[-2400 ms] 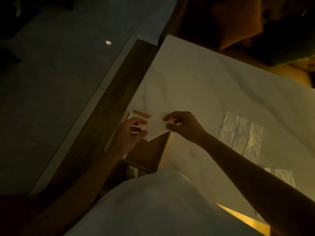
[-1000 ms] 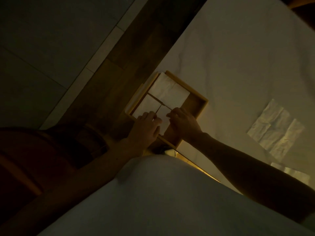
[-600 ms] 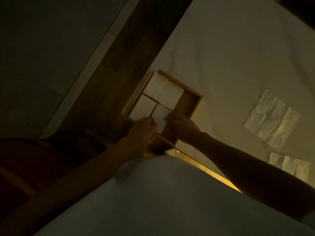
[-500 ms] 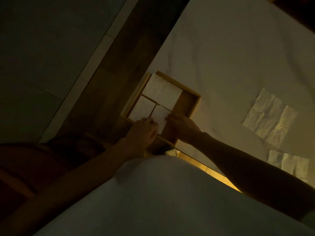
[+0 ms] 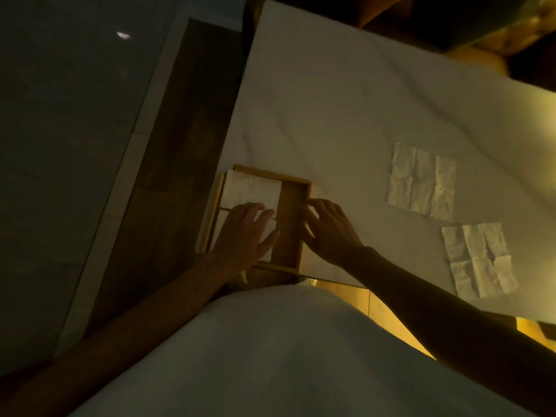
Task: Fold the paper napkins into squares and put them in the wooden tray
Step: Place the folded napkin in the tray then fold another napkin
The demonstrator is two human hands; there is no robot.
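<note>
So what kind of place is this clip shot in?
Probably a dim room at home: a white cloth spread over a low surface, cushions at the far edge, tiled floor alongside. Too dark to be certain.

We look down in dim amber light, grey tiled floor (image 5: pixel 60 121) at left of frame, dark wooden strip (image 5: pixel 180 139) beside it, white-covered surface (image 5: pixel 346 109) across centre and right, shadowed shapes upper right.
</note>
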